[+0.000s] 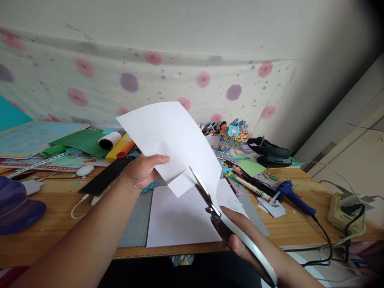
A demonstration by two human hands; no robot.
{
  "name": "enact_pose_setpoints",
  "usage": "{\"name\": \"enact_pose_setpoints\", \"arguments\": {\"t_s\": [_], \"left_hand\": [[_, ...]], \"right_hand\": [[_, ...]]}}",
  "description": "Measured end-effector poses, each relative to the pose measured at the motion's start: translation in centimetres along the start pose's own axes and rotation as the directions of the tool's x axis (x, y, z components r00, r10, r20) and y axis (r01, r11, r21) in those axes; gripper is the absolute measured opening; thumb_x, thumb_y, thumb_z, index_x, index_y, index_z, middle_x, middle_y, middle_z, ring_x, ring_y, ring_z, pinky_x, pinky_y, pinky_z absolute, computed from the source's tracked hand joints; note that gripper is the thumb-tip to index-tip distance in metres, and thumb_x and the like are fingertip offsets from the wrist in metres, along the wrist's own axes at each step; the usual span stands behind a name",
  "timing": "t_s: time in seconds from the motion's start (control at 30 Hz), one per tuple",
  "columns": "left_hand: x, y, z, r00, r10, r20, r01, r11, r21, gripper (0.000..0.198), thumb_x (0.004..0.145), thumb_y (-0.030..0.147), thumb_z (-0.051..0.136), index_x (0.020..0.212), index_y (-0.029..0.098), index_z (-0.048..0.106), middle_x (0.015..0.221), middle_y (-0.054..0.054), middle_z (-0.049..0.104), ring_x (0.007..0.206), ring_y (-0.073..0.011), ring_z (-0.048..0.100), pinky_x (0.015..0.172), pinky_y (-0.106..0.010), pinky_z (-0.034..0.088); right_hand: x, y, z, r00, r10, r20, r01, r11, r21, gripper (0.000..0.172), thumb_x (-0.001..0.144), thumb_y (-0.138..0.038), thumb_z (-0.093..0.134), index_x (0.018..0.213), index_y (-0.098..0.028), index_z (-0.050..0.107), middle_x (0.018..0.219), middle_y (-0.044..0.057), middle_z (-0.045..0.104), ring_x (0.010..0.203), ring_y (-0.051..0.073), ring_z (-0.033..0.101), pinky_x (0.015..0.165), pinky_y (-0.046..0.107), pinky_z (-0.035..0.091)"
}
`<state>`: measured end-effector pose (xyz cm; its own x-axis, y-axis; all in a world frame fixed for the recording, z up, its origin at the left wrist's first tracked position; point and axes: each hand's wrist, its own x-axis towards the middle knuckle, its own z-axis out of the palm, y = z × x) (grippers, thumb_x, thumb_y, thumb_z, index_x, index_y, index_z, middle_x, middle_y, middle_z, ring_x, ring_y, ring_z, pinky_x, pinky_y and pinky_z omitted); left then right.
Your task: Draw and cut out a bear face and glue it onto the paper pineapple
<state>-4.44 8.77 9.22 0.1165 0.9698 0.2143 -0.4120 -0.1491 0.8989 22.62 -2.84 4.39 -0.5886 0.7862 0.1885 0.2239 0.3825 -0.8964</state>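
My left hand (147, 170) pinches the left edge of a white sheet of paper (177, 140), thumb on the front face, and holds it up above the table. The lower part of the sheet has a cut in it, and a small corner flap (181, 184) hangs below. My right hand (237, 236) grips a pair of scissors (210, 200) by its handles, blades pointing up and left at the cut. Some of the right fingers are hidden behind the handles. Beneath lies another white sheet (180, 224) on a grey cutting mat (132, 232).
A black phone (105, 176) with a white cable and a white mouse (85, 170) lie left. A purple object (18, 208) stands at the far left. Pens, paper scraps and a blue glue gun (295, 198) are on the right, near a power strip (345, 212).
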Motion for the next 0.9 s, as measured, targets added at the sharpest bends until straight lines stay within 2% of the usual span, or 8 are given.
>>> {"name": "enact_pose_setpoints", "arguments": {"t_s": [0.17,0.43,0.6,0.77,0.9], "left_hand": [[0.3,-0.6,0.4,0.998,-0.025,0.057,0.024,0.999,0.025,0.056,0.059,0.018,0.081,0.113,0.028,0.070,0.111,-0.005,0.074,0.119,-0.0374,0.060,0.087,-0.041,0.059],[1.4,-1.4,1.4,0.990,-0.085,0.110,0.082,0.996,0.029,0.064,0.059,0.019,0.079,0.121,0.026,0.067,0.113,-0.006,0.074,0.119,-0.0382,0.060,0.091,-0.045,0.056],[2.6,-2.6,1.7,0.986,-0.114,0.119,0.111,0.993,0.027,0.068,0.061,0.018,0.078,0.127,0.023,0.063,0.120,-0.009,0.071,0.120,-0.0379,0.059,0.096,-0.047,0.053],[4.0,-3.6,1.7,0.983,-0.136,0.120,0.134,0.991,0.025,0.071,0.060,0.017,0.080,0.128,0.021,0.062,0.117,-0.010,0.071,0.119,-0.0378,0.059,0.099,-0.049,0.050],[4.8,-4.3,1.8,0.981,-0.147,0.124,0.146,0.989,0.018,0.069,0.060,0.017,0.081,0.127,0.021,0.063,0.117,-0.011,0.071,0.117,-0.0384,0.061,0.095,-0.048,0.053]], "right_hand": [[-0.2,0.4,0.4,1.000,0.008,0.005,-0.009,0.996,0.088,0.059,0.092,-0.070,0.038,0.114,-0.018,0.056,0.079,0.001,0.048,0.069,0.015,0.041,0.065,0.027,0.038],[-0.7,2.6,0.8,0.994,0.103,-0.040,-0.096,0.984,0.152,0.056,0.089,-0.073,0.040,0.093,-0.019,0.051,0.068,-0.003,0.043,0.055,0.011,0.038,0.052,0.025,0.030],[-0.4,3.3,0.6,0.985,0.146,-0.089,-0.132,0.980,0.149,0.054,0.089,-0.074,0.040,0.086,-0.020,0.046,0.067,-0.003,0.041,0.056,0.011,0.037,0.051,0.025,0.030],[0.0,3.5,-0.1,0.961,0.245,-0.126,-0.229,0.965,0.128,0.060,0.084,-0.079,0.040,0.086,-0.020,0.045,0.068,-0.003,0.041,0.053,0.010,0.038,0.045,0.023,0.031],[0.2,3.9,-0.3,0.954,0.264,-0.143,-0.247,0.960,0.129,0.061,0.084,-0.079,0.041,0.092,-0.019,0.049,0.064,-0.004,0.039,0.050,0.010,0.038,0.043,0.022,0.033]]}}
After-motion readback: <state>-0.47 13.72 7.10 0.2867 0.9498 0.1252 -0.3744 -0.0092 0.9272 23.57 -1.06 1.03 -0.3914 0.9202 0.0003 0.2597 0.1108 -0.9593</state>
